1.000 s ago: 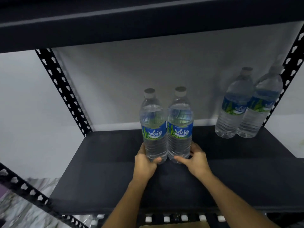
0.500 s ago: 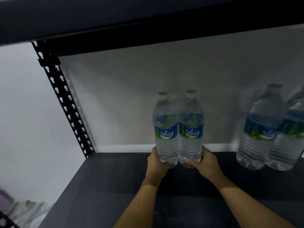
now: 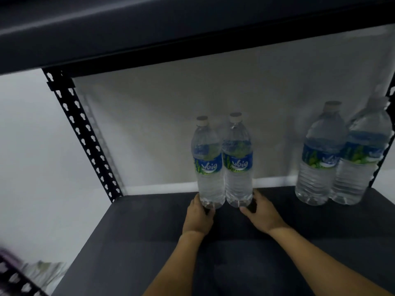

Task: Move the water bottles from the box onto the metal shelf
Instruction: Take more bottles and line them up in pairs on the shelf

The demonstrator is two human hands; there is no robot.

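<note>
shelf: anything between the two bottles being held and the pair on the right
Nothing: in the head view, only bare dark shelf and pale wall separate the held bottles from the right pair.

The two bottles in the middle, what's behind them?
Behind the two middle bottles only the plain white wall shows. The bottles and the hands cover the shelf's back edge there.

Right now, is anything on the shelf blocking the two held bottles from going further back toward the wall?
Nothing visible does. The left hand and right hand grip the two Waig bottles at their bases, near the rear of the shelf board. The other bottle pair stands apart at the right.
</note>
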